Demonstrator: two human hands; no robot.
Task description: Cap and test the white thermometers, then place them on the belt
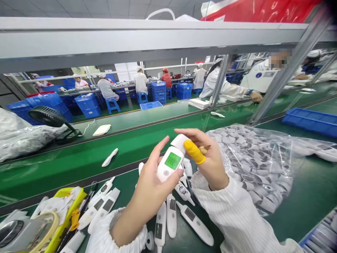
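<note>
A white thermometer (168, 168) with a lit green screen is held up in front of me. My left hand (150, 186) wraps round its body, the thumb beside the button under the screen. At its upper end, my right hand (207, 158) grips a white cap (180, 142), with a yellow finger cover on the thumb. Cap and body meet at a slight angle. Below the hands, several white thermometers (195, 219) with dark screens lie on the green table.
A clear bag of grey-white caps (252, 161) lies at the right. A yellow tray (56, 232) and tape roll stand at the left. Beyond runs a green conveyor belt (139, 140) carrying a thermometer. A black fan (50, 116), metal posts and a person's hand (255, 96) are farther off.
</note>
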